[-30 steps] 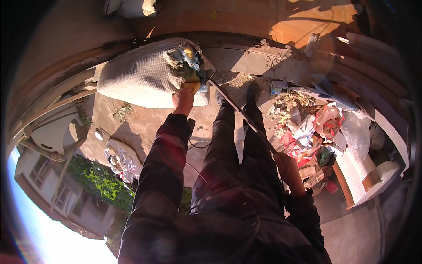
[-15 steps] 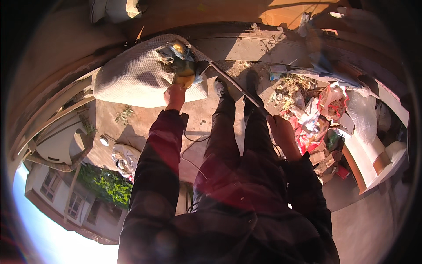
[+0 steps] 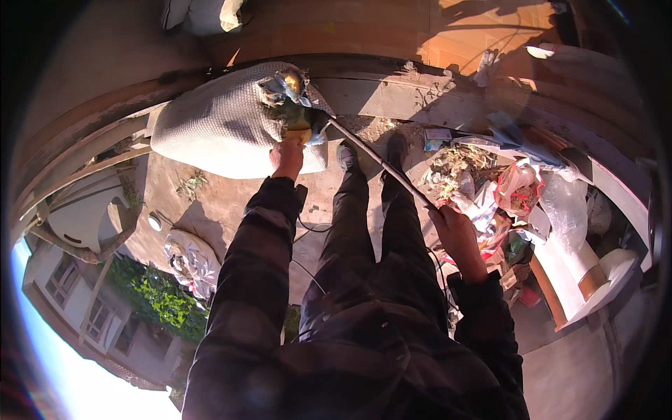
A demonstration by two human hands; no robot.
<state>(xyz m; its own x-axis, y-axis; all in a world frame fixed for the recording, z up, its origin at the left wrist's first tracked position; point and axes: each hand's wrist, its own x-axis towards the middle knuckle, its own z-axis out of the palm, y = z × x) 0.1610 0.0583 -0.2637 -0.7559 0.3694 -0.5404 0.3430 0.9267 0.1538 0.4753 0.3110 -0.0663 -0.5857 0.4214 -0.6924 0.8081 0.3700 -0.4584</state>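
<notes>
A bulky, pale woven sack (image 3: 210, 122) lies ahead on the left. At its right end is a ragged opening with frayed blue and yellowish stuff (image 3: 292, 87). My left hand (image 3: 286, 158) is closed at the lower side of that opening, pinching a yellow-tan piece (image 3: 299, 135) there; what it belongs to is unclear. My right hand (image 3: 453, 227) grips the near end of a long, thin dark rod (image 3: 381, 162). The rod slants up to the left, and its far tip meets the sack's ragged end. Whether the tip goes inside is hidden.
To the right lies a heap of rubbish (image 3: 490, 189) with red and white bags, beside white curved boards (image 3: 570, 259). A low ledge (image 3: 406, 98) runs beyond my feet. A whitish bag (image 3: 192, 259) lies on the ground at left; a dark cable (image 3: 311, 227) hangs near my left sleeve.
The whole view has shifted slightly. Both hands appear a little lower and farther right, still gripping the same things. The rod still meets the sack's end.
</notes>
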